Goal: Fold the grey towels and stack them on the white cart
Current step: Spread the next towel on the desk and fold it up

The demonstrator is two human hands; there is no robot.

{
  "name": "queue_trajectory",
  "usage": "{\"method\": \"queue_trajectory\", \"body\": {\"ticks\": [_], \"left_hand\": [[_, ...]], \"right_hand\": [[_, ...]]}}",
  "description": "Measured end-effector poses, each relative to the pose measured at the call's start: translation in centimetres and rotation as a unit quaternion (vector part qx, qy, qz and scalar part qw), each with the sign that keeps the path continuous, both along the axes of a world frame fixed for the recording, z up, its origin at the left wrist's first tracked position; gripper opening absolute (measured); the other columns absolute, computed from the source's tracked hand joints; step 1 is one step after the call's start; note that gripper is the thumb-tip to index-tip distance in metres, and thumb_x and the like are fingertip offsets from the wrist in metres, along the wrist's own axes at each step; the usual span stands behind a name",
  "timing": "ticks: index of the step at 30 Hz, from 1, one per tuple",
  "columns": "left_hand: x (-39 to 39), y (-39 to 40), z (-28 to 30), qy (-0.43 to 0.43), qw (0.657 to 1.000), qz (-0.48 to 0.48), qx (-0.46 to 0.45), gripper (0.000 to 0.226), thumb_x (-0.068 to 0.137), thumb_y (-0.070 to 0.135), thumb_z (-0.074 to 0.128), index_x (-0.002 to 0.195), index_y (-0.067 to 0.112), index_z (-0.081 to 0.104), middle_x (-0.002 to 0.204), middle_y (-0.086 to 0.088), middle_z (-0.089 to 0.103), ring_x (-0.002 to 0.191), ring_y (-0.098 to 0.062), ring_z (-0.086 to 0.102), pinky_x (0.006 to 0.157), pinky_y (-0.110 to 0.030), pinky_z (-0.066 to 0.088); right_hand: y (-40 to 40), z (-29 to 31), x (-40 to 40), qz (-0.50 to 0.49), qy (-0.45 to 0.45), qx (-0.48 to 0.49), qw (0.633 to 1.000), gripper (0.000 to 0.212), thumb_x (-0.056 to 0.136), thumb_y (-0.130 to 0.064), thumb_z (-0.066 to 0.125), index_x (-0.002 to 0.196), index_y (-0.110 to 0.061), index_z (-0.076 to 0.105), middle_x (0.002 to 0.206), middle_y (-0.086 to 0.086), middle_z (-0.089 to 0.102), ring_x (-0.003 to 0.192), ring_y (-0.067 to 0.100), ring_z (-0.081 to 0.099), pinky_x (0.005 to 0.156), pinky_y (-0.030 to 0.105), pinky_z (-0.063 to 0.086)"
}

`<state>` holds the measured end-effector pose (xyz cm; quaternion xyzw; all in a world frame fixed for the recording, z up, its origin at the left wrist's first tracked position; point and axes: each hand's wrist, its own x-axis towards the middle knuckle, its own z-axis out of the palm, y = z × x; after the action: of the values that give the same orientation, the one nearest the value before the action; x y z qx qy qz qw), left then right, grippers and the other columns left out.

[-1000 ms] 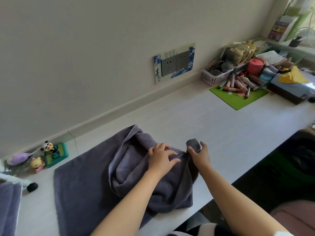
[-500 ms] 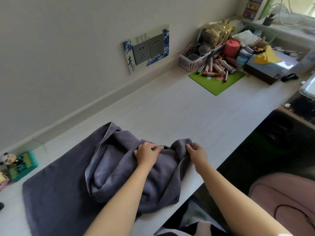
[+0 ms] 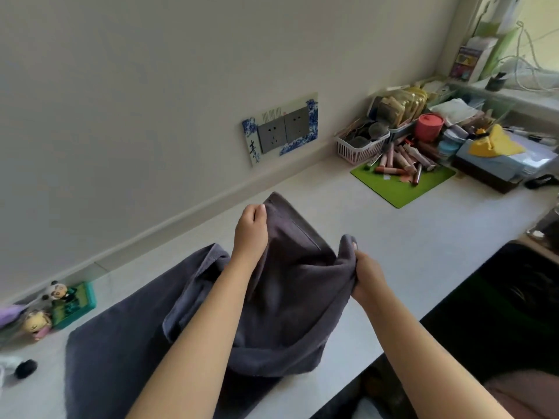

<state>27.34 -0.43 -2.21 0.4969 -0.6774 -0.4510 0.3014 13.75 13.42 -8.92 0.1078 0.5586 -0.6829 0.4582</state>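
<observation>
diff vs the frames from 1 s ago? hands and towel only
Both hands rose off the counter and spread apart, lifting the bunched grey towel. The left hand now pinches one corner higher and nearer the wall; the right hand holds the other edge lower, nearer the counter's front edge. Neither grip was let go. The towel's left part stayed flat on the white counter.

We are seeing a grey towel of thick, matt terry cloth, soft and napped, with a flat woven band showing near its top edge. It is lying on a smooth, pale bench with a faint sheen. At two o'clock, a matt green mat and a white plastic lattice basket are showing.
</observation>
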Motion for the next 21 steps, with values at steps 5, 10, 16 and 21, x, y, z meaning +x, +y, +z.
{"method": "queue_trajectory", "body": {"ticks": [5,10,16,21], "left_hand": [[-6.8,-1.9,3.6,0.062,0.998,-0.013,0.007,0.033,0.099,0.036,0.039,0.092,0.010,0.057,0.094,-0.016,0.060,0.088,-0.026,0.057,0.082,-0.043,0.048],[-16.6,-3.1,5.3,0.090,0.995,-0.044,0.006,0.029,0.097,0.037,0.047,0.086,0.013,0.058,0.085,-0.007,0.059,0.081,-0.019,0.056,0.077,-0.035,0.046],[-31.9,-4.3,8.3,0.100,0.988,-0.115,0.002,0.023,0.091,0.033,0.060,0.075,0.018,0.066,0.079,-0.001,0.065,0.081,-0.017,0.057,0.075,-0.031,0.046],[-42.9,-4.7,9.9,0.048,0.988,-0.140,-0.039,0.024,0.089,0.036,0.063,0.097,0.015,0.071,0.094,-0.001,0.068,0.095,-0.021,0.061,0.090,-0.032,0.048]], "right_hand": [[0.1,3.8,-7.7,-0.078,-0.006,-0.074,0.994,0.026,0.097,-0.027,0.050,0.080,-0.007,0.053,0.073,0.005,0.056,0.066,0.016,0.056,0.058,0.030,0.045],[2.5,5.5,-16.4,-0.126,-0.012,-0.131,0.983,0.030,0.101,-0.025,0.037,0.083,-0.007,0.052,0.084,0.011,0.056,0.080,0.020,0.056,0.064,0.027,0.044],[6.6,7.1,-28.7,-0.211,0.011,-0.142,0.967,0.022,0.099,-0.025,0.044,0.091,-0.011,0.058,0.097,0.011,0.063,0.090,0.018,0.060,0.090,0.034,0.047],[9.9,8.3,-36.3,-0.290,0.051,-0.163,0.942,0.019,0.100,-0.018,0.042,0.094,-0.017,0.061,0.094,0.000,0.067,0.073,0.006,0.066,0.075,0.022,0.053]]}}
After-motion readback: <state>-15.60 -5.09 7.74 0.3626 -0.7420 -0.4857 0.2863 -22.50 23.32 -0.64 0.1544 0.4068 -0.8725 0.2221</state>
